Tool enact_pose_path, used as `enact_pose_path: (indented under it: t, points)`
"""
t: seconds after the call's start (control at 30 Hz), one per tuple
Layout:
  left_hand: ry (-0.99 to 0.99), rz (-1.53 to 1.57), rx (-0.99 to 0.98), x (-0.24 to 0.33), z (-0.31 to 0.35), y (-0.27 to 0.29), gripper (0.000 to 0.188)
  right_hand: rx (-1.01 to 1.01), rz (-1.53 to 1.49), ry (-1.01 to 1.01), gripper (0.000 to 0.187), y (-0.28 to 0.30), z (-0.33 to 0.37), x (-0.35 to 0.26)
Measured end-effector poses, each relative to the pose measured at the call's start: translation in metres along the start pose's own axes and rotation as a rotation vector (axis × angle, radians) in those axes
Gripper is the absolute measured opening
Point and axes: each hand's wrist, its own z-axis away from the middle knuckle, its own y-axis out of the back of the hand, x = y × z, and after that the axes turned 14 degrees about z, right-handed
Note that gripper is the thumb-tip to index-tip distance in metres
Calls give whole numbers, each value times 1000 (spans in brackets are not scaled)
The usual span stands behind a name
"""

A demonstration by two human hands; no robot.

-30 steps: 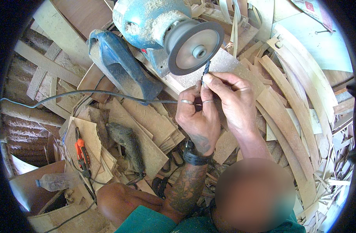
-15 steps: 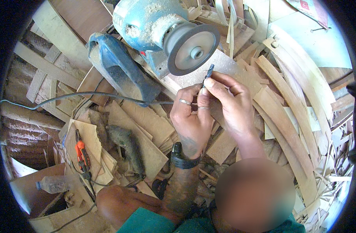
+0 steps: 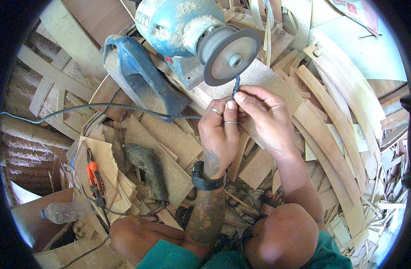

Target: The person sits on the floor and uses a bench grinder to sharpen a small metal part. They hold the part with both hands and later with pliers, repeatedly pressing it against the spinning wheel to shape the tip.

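Note:
A dark twist drill bit (image 3: 237,83) stands nearly upright between my hands, its upper end at the lower rim of the grinding wheel (image 3: 226,67). Whether it touches the wheel cannot be told. My right hand (image 3: 273,120) pinches the bit between thumb and fingers. Curled just below, my left hand (image 3: 219,134) has its thumb and fingers closed at the bit's lower end, which is hidden. Rings and a black wristband are on the left side. The wheel is mounted on a dusty blue bench grinder (image 3: 176,27).
A blue machine guard (image 3: 140,76) and a black cable (image 3: 124,106) lie left of the grinder. A dark power drill (image 3: 147,168), orange-handled pliers (image 3: 94,177) and a plastic bottle (image 3: 64,212) are at lower left. Curved wooden pieces (image 3: 331,143) cover the right.
Both hands have brought the drill bit to the wheel's lower rim, and the bit is more upright. The grinder appears slightly further right in view.

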Motion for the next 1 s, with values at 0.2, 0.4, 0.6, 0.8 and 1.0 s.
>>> enact_pose_path:
  t: [0.2, 0.4, 0.6, 0.8, 1.0]
  points:
    - [35, -16, -7, 1, -3, 1, 22, 3, -24, -22, 25, -2, -4, 0]
    - [48, -24, 31, 1, -2, -3, 23, 39, -1, -41, 22, -2, -4, -2]
    - [11, -119, 52, 5, -1, -7, 23, 62, 24, -15, 23, -2, -8, 3]
    - [-176, -280, 83, 8, -2, -11, 23, 47, -8, -18, 24, -1, -9, 3]
    - [-195, -338, 136, 8, -1, -16, 21, 39, 11, -22, 24, 0, -8, -1]
